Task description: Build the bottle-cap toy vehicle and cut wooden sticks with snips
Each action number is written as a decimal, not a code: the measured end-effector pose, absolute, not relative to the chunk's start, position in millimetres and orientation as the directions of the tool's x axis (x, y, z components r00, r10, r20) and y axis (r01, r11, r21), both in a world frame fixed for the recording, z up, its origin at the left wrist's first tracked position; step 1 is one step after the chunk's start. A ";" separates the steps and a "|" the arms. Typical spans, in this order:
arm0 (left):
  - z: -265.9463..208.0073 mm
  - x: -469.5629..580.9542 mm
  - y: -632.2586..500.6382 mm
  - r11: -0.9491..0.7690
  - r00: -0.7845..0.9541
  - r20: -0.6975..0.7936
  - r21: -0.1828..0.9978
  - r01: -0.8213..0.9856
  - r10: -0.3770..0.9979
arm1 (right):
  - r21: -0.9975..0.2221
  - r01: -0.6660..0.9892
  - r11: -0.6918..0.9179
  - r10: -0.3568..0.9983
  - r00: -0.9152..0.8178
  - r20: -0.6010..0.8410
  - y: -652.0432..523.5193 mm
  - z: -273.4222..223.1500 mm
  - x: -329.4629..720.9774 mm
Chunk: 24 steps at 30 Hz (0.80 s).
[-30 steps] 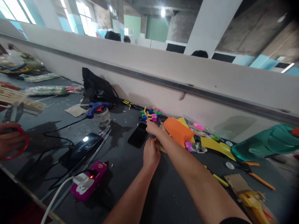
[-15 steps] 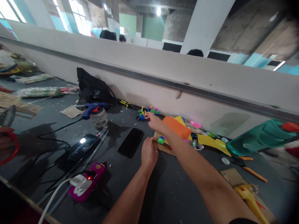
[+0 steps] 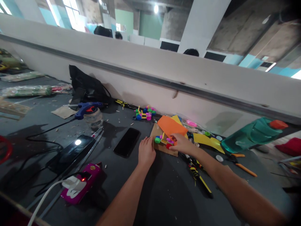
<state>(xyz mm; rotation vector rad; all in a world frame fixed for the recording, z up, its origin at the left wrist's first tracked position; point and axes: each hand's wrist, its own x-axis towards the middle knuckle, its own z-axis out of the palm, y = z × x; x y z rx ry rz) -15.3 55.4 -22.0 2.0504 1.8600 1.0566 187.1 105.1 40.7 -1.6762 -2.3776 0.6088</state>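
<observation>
My right hand [image 3: 182,145] reaches in from the right, its thumb and fingers closed around the red and pink wheel end of a small toy car [image 3: 164,140]. That car has a yellow stick body, plus green and blue wheels at its other end. It is over a piece of brown cardboard [image 3: 172,153]. My left hand [image 3: 147,151] is at the cardboard's left edge with bent fingers, gripping that edge. Farther back, another colourful toy car [image 3: 143,116] stands on the dark table beside more coloured wheels. Orange paper [image 3: 172,125] covers the cardboard's back part.
A black phone [image 3: 127,142] lies left of my left hand. Farther left are a blue glue gun [image 3: 88,109] on a jar, a lit phone [image 3: 70,152] and a purple power strip [image 3: 81,183]. Pliers [image 3: 196,174], yellow paper [image 3: 208,142] and a green bottle [image 3: 251,135] are at right.
My right hand has drawn back from the toy cars by the wall to the car on the cardboard, uncovering the rear ones. My left hand stays at the cardboard's edge. The view has shifted slightly right.
</observation>
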 end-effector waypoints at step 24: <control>-24.1 -15.4 54.5 -0.157 -0.131 0.367 0.657 0.737 0.921 | -0.345 0.824 0.450 0.879 -0.477 0.008 241.9 26.3 76.2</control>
